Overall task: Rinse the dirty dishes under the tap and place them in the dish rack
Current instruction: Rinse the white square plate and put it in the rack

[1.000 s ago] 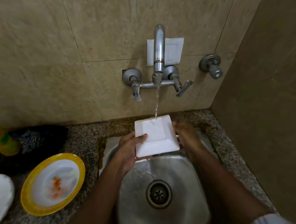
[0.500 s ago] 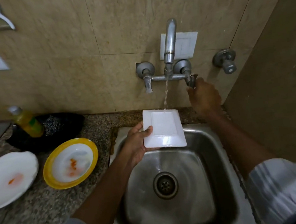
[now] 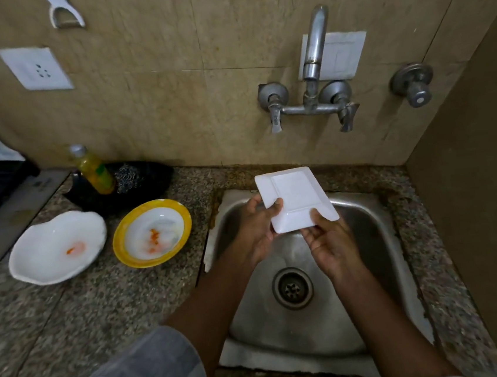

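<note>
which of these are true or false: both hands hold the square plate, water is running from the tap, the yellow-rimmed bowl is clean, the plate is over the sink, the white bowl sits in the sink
1. Both hands hold the white square plate. True: the left hand and right hand each grip an edge.
2. Water is running from the tap. False: no stream shows.
3. The yellow-rimmed bowl is clean. False: orange residue lies inside.
4. The plate is over the sink. True.
5. The white bowl sits in the sink. False: it rests on the counter, left of the yellow-rimmed bowl.

beige tiled wall (image 3: 171, 104), white socket (image 3: 35, 69), speckled granite counter (image 3: 71, 323)
</note>
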